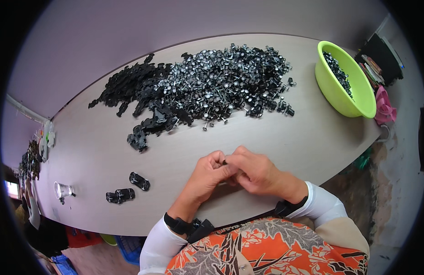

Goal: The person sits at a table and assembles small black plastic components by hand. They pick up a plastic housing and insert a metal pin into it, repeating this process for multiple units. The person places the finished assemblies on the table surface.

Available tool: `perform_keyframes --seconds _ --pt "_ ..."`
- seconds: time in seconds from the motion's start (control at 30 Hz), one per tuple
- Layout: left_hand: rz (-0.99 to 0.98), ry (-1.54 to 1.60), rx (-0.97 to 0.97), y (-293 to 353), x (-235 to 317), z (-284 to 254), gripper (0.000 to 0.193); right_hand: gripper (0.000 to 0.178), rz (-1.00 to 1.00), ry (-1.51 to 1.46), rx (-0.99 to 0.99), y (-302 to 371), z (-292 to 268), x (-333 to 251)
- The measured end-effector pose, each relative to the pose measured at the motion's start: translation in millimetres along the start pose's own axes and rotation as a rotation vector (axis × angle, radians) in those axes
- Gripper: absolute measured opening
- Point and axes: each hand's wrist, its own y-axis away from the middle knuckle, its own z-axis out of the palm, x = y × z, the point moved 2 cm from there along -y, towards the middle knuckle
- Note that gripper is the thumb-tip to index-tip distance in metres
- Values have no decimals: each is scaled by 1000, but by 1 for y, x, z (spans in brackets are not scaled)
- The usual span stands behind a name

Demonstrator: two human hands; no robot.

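Note:
My left hand (206,175) and my right hand (257,170) meet close to my body, fingers pinched together. Between them a bit of a small black part (224,162) shows; the fingers hide the rest. Beyond my hands lies a large heap of small wheels on metal axles (221,78). It runs at its left into a pile of flat black plastic toy-car bases (131,82). On the table left of my left hand sit a black toy-car piece (139,181) and several more close together (120,195).
A lime-green basin (349,98) with more small parts stands at the table's right end. A clear cup (62,189) is near the left edge. Farther left, another person's arm (33,208) reaches toward a dark pile (29,160). Pink cloth (384,106) hangs beyond the basin.

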Motion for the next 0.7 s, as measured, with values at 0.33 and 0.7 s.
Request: perform_keyframes --seconds 0.33,0.7 --pt "132 -196 269 22 17 -6 18 26 210 368 300 2 -81 71" --pt "454 -1408 943 144 44 -89 28 32 267 640 240 12 -100 127"
